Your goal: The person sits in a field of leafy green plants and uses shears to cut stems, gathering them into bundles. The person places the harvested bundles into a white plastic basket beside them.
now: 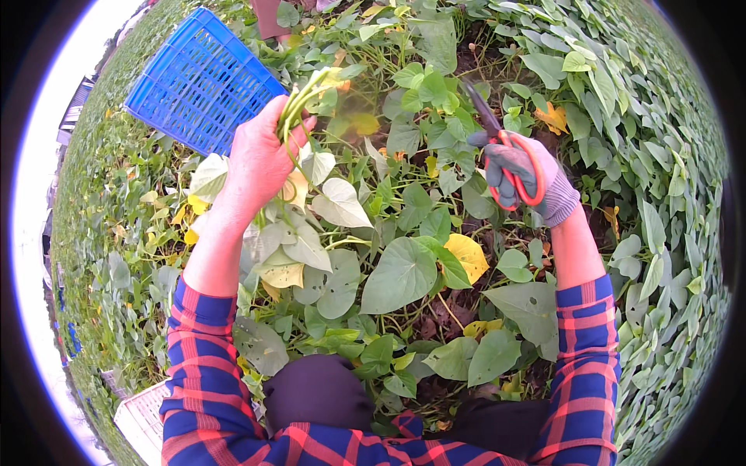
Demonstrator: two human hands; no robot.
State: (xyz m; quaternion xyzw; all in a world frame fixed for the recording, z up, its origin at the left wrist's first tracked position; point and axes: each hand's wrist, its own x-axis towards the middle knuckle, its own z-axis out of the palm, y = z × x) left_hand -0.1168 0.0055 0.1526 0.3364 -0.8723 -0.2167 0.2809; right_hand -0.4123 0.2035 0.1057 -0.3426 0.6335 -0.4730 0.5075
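My bare left hand [265, 154] grips a small bunch of green leaf stems [297, 110]; the bunch's pale heart-shaped leaves [300, 233] hang below it. To the right, my right hand [518, 172], in a grey knit glove, holds scissors [527, 169] with orange-red handles. Their dark blades point up and to the left above low plants; whether the blades are apart is hard to tell. Between my hands grow leafy vines with heart-shaped leaves [402, 276], with a yellow leaf [466, 256] among them.
A blue plastic crate [204, 81] lies tilted on the vines beyond my left hand. Part of a white crate [143, 416] shows at lower left. Dense foliage [658, 221] covers the right side. Part of another person [269, 18] shows at the top edge. My dark-clothed knee [317, 393] is below.
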